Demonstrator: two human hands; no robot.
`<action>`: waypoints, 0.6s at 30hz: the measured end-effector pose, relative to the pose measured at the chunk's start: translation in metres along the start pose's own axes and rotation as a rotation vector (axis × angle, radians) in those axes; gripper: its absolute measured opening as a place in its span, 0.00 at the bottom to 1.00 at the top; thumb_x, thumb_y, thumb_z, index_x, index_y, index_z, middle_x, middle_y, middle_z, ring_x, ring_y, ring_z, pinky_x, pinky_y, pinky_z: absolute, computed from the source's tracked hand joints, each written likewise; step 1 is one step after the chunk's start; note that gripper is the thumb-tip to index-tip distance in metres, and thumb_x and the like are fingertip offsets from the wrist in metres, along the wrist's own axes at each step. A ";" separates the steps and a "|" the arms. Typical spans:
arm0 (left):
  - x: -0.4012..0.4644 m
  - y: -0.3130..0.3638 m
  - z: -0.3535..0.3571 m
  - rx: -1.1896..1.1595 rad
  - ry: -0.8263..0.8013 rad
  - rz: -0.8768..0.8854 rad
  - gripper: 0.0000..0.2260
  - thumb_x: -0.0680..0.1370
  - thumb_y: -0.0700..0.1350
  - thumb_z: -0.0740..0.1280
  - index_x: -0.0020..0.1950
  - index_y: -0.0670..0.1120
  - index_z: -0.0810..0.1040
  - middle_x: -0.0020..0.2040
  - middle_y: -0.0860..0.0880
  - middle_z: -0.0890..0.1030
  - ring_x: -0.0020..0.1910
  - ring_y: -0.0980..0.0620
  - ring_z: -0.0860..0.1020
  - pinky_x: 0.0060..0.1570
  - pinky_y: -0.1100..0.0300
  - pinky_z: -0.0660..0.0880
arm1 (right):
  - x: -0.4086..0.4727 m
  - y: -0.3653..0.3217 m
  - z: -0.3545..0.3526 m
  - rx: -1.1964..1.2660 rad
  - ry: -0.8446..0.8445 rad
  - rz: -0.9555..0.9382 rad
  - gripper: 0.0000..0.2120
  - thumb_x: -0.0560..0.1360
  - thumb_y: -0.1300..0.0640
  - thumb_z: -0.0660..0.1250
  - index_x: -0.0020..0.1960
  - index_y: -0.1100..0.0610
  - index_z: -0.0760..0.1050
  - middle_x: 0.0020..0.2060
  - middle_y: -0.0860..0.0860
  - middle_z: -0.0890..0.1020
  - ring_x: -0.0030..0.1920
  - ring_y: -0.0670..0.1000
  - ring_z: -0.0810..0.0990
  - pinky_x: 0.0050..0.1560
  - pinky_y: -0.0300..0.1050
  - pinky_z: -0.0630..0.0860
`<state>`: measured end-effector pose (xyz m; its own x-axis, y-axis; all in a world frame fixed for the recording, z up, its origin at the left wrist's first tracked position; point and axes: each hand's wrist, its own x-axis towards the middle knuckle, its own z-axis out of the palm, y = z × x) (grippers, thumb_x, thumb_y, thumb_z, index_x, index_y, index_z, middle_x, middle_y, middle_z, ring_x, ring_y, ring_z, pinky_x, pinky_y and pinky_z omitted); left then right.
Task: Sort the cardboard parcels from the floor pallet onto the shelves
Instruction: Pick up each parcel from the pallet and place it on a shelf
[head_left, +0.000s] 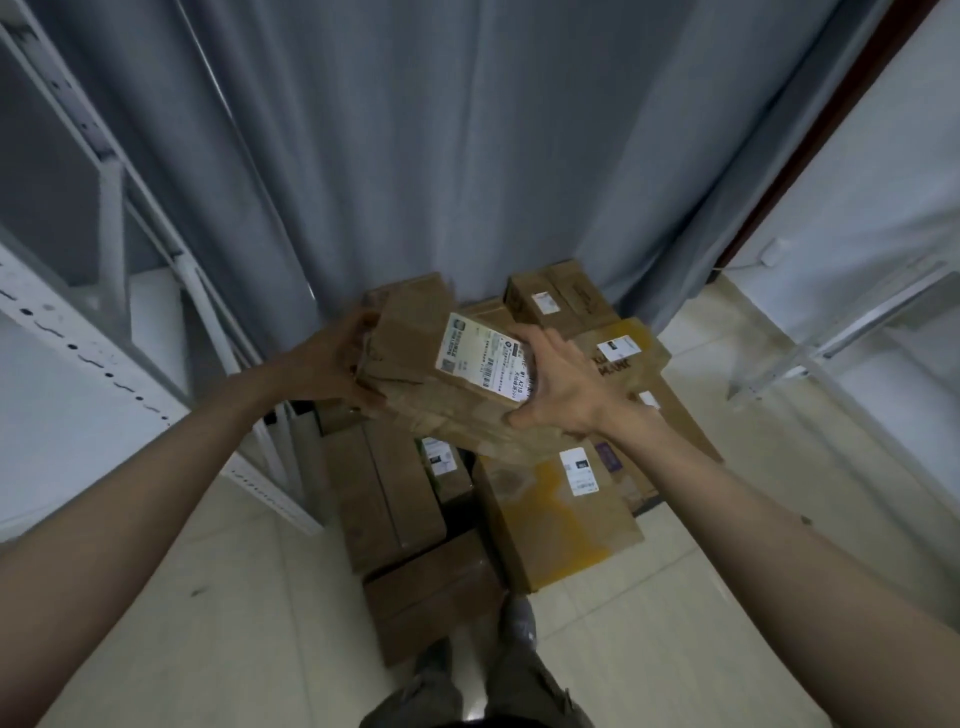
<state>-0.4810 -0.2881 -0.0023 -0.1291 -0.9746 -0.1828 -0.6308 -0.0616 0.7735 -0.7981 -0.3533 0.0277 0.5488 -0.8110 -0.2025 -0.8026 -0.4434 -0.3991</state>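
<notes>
I hold a brown cardboard parcel with a white shipping label in the air above the pile. My left hand grips its left end, fingers curled round the edge. My right hand grips its right end, fingers over the label and thumb under the near edge. Below lie several other cardboard parcels stacked on the floor against the curtain; the pallet under them is hidden.
A white metal shelf rack stands on my left, and another white rack on my right. A grey curtain hangs behind the pile. Pale floor tiles spread around my legs and shoe.
</notes>
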 end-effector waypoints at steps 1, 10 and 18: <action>0.003 -0.004 0.003 -0.040 -0.002 -0.039 0.46 0.64 0.38 0.84 0.69 0.64 0.61 0.63 0.66 0.70 0.57 0.79 0.71 0.50 0.81 0.69 | 0.006 0.002 0.002 0.007 -0.022 -0.002 0.51 0.61 0.43 0.79 0.77 0.46 0.56 0.65 0.49 0.69 0.66 0.57 0.68 0.67 0.59 0.67; 0.029 -0.023 0.072 -0.319 0.333 -0.359 0.33 0.76 0.36 0.74 0.77 0.45 0.64 0.67 0.50 0.72 0.66 0.49 0.75 0.67 0.55 0.72 | 0.074 0.041 0.048 0.193 -0.264 0.232 0.51 0.64 0.34 0.76 0.74 0.56 0.55 0.72 0.57 0.67 0.70 0.62 0.70 0.66 0.62 0.72; 0.054 -0.063 0.213 -0.554 0.185 -0.763 0.20 0.82 0.43 0.67 0.74 0.43 0.70 0.70 0.46 0.74 0.68 0.45 0.74 0.54 0.66 0.73 | 0.104 0.087 0.188 0.214 -0.248 0.399 0.58 0.61 0.23 0.68 0.78 0.50 0.46 0.71 0.59 0.64 0.70 0.63 0.67 0.67 0.62 0.68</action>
<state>-0.6115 -0.2906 -0.1898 0.3195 -0.6453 -0.6939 -0.0380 -0.7404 0.6711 -0.7674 -0.4046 -0.1965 0.2692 -0.7748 -0.5720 -0.9093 -0.0088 -0.4161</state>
